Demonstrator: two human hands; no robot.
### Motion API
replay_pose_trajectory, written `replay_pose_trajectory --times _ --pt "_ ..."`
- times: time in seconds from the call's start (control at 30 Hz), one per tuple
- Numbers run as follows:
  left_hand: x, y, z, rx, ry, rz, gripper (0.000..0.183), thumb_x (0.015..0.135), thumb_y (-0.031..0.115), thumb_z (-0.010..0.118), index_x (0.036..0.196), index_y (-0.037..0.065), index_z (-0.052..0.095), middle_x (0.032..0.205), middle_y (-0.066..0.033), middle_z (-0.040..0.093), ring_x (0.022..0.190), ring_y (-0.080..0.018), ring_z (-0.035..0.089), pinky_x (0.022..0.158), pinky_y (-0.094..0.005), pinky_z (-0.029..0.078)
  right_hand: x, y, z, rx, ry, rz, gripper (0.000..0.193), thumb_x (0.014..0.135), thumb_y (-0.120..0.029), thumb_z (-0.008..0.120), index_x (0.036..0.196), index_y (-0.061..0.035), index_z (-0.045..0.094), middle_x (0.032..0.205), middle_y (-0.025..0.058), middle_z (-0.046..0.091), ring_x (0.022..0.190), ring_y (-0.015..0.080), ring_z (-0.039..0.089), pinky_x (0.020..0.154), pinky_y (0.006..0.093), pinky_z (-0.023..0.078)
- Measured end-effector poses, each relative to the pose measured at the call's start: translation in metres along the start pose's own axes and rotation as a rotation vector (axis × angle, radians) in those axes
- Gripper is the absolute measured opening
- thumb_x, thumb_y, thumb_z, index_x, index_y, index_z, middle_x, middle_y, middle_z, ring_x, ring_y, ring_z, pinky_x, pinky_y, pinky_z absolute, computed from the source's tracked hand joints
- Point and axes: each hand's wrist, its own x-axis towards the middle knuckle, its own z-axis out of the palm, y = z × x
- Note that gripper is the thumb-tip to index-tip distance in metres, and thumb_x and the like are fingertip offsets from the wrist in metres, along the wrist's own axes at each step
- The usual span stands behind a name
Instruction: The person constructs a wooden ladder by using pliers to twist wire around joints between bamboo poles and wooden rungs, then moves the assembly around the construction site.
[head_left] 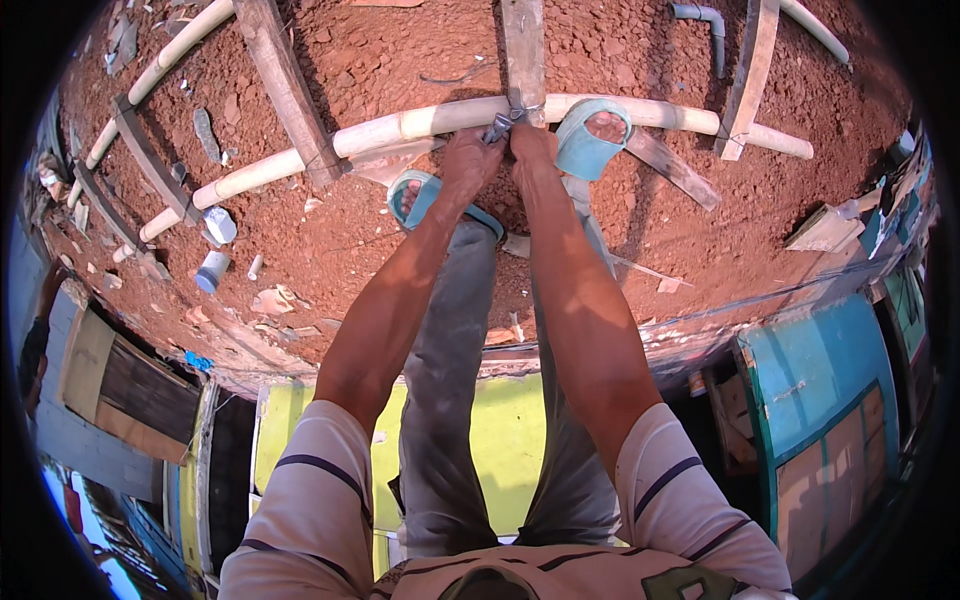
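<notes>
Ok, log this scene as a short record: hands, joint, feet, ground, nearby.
left hand: grip closed on a metal tool
right hand: beside the left, at the joint; anything in its grip is hidden
joint: wire where a slat meets the pole
feet: blue sandals, either side of the hands
ground: red soil
nearby: gray pipe

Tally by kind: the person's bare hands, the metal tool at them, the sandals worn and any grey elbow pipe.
Left hand and right hand: 2
Metal tool: 1
Left sandal and right sandal: 2
Grey elbow pipe: 1
Total: 6
</notes>
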Motion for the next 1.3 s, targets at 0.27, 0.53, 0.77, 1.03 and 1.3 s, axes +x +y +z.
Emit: replay_pose_trajectory --times 0.27,0.53,0.77,1.03,1.3 --pt "-0.009 -0.001 0.007 -0.254 0.315 -0.122 0.026 0.083 0.019 0.063 0.102 0.0 0.067 0.085 -0.0095 0.069 0.069 -0.0185 0.059 0.066 -0.0341 0.046 0.035 0.015 0.0 0.219 -0.045 0.064 0.007 0.08 -0.004 0.059 0.076 0.0007 0.062 0.065 0.0087 0.058 0.051 0.0156 0.053 0.039 0.0336 0.036" --pt "0.019 -0.041 -0.037 -0.281 -0.374 -0.467 0.029 0.081 0.018 0.067 0.107 0.006 0.069 0.091 -0.0027 0.066 0.076 -0.0101 0.052 0.067 -0.0282 0.041 -0.062 -0.036 -0.023 0.178 -0.217 -0.031 0.02 0.076 -0.012 0.061 0.073 0.0086 0.063 0.062 0.0159 0.061 0.052 0.0233 0.059 0.048 0.0387 0.044" --pt "0.021 -0.033 -0.017 -0.208 -0.294 -0.359 0.027 0.081 0.025 0.068 0.1 0.005 0.07 0.09 -0.0055 0.067 0.082 -0.0151 0.057 0.075 -0.0317 0.044 -0.046 -0.053 -0.045 -0.404 -0.283 -0.265 0.031 0.081 -0.024 0.06 0.09 0.0046 0.068 0.089 0.0265 0.066 0.091 0.0376 0.066 0.077 0.0433 0.051" --pt "0.041 -0.045 -0.029 0.149 -0.418 -0.147 0.029 0.085 0.036 0.063 0.088 0.008 0.07 0.076 -0.0101 0.066 0.075 -0.0212 0.062 0.075 -0.0322 0.047 -0.046 -0.063 -0.066 -0.63 -0.374 -0.586 0.024 0.086 -0.021 0.056 0.095 -0.0016 0.067 0.086 0.0248 0.065 0.086 0.0423 0.063 0.076 0.0467 0.049" --pt "0.063 -0.029 -0.047 0.119 -0.588 -0.033 0.03 0.086 0.038 0.066 0.085 0.008 0.07 0.073 -0.0013 0.066 0.07 -0.0125 0.057 0.067 -0.0283 0.044 -0.04 -0.013 -0.063 -0.405 -0.179 -0.939 0.016 0.087 -0.013 0.054 0.09 -0.0017 0.064 0.081 0.0242 0.063 0.079 0.044 0.061 0.066 0.0468 0.049"
